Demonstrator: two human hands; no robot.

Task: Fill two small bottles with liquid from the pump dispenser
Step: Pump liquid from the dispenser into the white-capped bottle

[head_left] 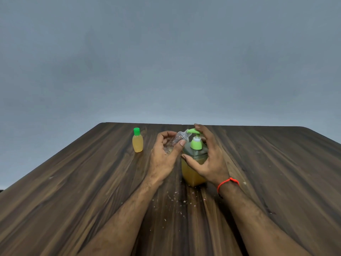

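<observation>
Dark wood-grain laminate table (73,182) is stretching toward a plain grey wall, with pale crumbs lying scattered on it near the forearms; by my reading the task is sitting about halfway. A small plastic bottle full of yellow liquid, closed with a green cap (137,140), is standing upright well to the left of the hands, so one fill looks finished. The left hand (164,154) is curling its fingers and thumb around a small clear plastic bottle, uncapped and seemingly empty (178,139), tilting it so its threaded neck is meeting the nozzle. The right hand (206,159) is arching over the square clear pump dispenser of yellow liquid with a green pump head (193,163); its fingertips are resting on the pump top, its thumb is touching the shoulder, and it is not closing fully around anything. Pumping, filling and capping this second bottle appear to remain. A red thread (227,182) is circling the right wrist.
</observation>
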